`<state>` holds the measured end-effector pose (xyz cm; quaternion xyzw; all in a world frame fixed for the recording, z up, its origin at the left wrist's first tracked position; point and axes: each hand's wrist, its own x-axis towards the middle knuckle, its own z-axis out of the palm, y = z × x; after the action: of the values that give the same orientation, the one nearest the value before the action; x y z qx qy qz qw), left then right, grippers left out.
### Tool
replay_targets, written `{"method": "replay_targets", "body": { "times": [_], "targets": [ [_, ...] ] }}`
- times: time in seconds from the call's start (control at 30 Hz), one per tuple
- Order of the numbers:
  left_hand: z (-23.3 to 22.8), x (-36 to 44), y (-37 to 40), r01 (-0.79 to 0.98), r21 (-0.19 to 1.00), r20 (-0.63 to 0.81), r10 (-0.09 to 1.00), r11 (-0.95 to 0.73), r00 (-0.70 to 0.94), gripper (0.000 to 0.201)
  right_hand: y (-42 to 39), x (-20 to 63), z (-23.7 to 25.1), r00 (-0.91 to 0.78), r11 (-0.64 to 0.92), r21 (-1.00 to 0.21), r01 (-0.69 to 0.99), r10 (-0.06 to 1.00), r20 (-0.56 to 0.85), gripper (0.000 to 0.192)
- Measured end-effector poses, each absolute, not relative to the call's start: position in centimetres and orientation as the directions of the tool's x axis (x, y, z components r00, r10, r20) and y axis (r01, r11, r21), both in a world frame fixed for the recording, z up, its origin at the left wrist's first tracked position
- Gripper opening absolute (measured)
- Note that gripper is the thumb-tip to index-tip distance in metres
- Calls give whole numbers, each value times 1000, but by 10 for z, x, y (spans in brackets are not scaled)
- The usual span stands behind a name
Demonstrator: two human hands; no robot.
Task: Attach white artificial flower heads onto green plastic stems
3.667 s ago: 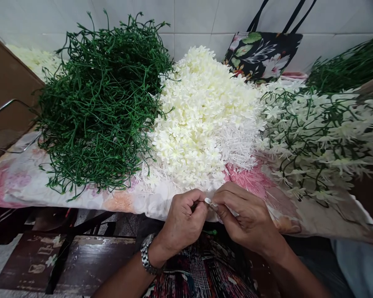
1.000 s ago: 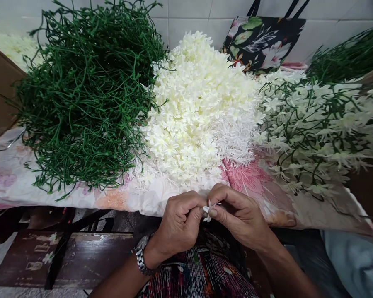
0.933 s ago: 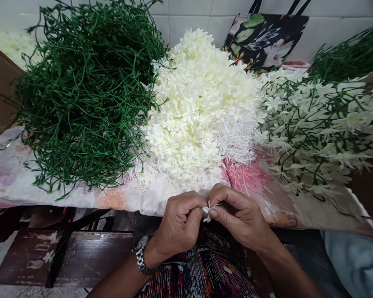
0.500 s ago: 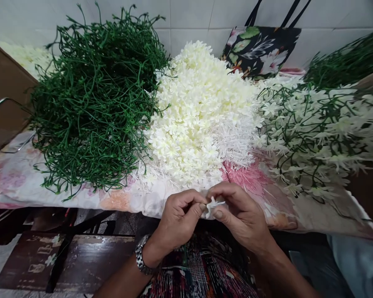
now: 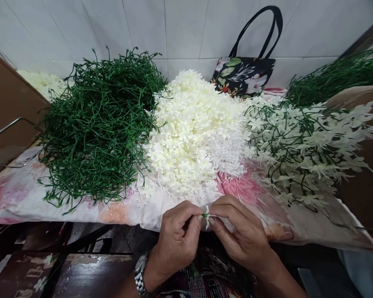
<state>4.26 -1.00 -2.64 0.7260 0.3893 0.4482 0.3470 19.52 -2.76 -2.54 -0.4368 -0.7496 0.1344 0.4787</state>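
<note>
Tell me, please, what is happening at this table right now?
A person's left hand and right hand pinch a small white artificial flower between their fingertips at the table's near edge. Beyond them, on a floral cloth, lie a heap of green stems, a heap of white blossoms and assembled flower sprays.

A small white flower (image 5: pixel 207 215) with a green stem tip sits pinched at the surface's near edge.
</note>
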Motion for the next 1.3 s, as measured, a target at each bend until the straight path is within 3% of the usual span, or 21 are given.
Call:
{"method": "replay_targets", "body": {
  "times": [0.2, 0.37, 0.53, 0.77, 0.87, 0.93, 1.0, 1.1, 1.17, 1.3],
  "targets": [
    [-31, 45, -7, 289, 842, 379, 880, -456, 287, 17, -23, 194, -34, -152, 602, -578, 550, 753, 640, 18],
    [-33, 42, -6, 278, 822, 432, 862, -497, 264, 16, -23, 196, -31, -129, 544, -695, 470, 821, 556, 11],
    [-30, 39, -7, 368, 683, 554, 776, -631, 301, 18, -25, 199, -27, -90, 439, -835, 331, 896, 436, 6],
    [-29, 40, -9, 456, 520, 650, 681, -722, 338, 21, -27, 194, -29, -49, 384, -868, 315, 920, 389, 10],
    [-30, 42, -10, 444, 564, 627, 711, -697, 320, 19, -25, 190, -30, -38, 408, -840, 358, 905, 423, 12],
    [-31, 42, -10, 397, 657, 583, 766, -641, 271, 17, -25, 191, -29, -42, 431, -808, 402, 890, 454, 11],
    [-33, 41, -10, 321, 787, 496, 849, -528, 180, 14, -26, 196, -28, -21, 434, -776, 457, 878, 479, 7],
    [-34, 39, -7, 232, 917, 337, 941, -324, -17, 10, -34, 202, -25, 24, 413, -760, 503, 872, 490, 19],
    [-34, 40, -5, 227, 936, 302, 946, -271, -116, 9, -41, 201, -25, -43, 423, -763, 489, 885, 464, 24],
    [-34, 49, -2, 231, 907, 392, 906, -353, -158, 10, -48, 182, -29, -217, 517, -728, 450, 854, 473, 27]
  ]
}}
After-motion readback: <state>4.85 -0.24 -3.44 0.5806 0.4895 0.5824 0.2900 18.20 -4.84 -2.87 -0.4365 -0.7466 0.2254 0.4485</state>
